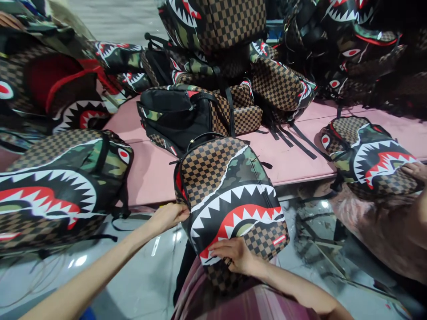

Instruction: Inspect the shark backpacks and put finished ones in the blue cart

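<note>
In front of me a checkered and camouflage backpack (203, 175) with a printed shark mouth leans upright over my lap, against the table edge. My left hand (174, 215) is closed at the zipper along its left side; the pull itself is hidden by the fingers. Just above that hand, the side gapes a little and red lining shows. My right hand (235, 254), wearing a ring, lies on the lower front of the bag with its fingers stretched out over the shark mouth.
Behind the bag runs a pink table (143, 169) carrying a black-backed backpack (196, 115) and piled similar bags with loose straps. Another shark backpack (66, 178) stands close on the left. At right, a co-worker's hand (415, 170) touches a similar backpack (363, 146).
</note>
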`<state>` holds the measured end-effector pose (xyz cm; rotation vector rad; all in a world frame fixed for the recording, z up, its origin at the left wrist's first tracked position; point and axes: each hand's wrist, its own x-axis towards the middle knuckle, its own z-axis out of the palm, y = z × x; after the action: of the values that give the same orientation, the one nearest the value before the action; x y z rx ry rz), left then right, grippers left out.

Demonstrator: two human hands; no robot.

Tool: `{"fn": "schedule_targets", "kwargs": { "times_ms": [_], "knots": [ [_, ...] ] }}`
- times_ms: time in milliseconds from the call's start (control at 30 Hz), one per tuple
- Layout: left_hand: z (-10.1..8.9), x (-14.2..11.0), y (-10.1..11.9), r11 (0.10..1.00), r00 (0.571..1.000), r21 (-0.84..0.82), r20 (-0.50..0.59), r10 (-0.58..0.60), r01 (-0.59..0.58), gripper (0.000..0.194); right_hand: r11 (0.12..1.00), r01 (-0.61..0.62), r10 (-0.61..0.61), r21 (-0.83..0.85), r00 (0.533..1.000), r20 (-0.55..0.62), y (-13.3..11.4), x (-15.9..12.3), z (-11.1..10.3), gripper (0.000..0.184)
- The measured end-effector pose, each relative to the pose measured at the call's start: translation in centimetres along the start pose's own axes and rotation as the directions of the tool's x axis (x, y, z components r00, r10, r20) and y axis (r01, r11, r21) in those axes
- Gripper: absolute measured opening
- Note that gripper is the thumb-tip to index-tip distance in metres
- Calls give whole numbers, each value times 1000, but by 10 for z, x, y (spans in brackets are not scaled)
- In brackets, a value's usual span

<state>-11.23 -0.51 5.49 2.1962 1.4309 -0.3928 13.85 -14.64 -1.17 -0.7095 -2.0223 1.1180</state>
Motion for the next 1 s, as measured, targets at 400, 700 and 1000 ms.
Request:
{"fn": "schedule_targets", "kwargs": {
  "times_ms": [400,700,1000],
  "knots": [
    [-73,-9,-4,662,832,740,-287,474,-121,27,998,-24,22,53,999,32,-4,5,-9,57],
    [-91,-50,-7,587,741,809,-371,560,-39,25,998,-3,2,-59,1000,-24,0,-14,3,31],
    [-140,-106,52,755,714,655,-516,473,-27,32,978,69,-105,-198,979,-174,-60,38,-42,27]
  ]
}}
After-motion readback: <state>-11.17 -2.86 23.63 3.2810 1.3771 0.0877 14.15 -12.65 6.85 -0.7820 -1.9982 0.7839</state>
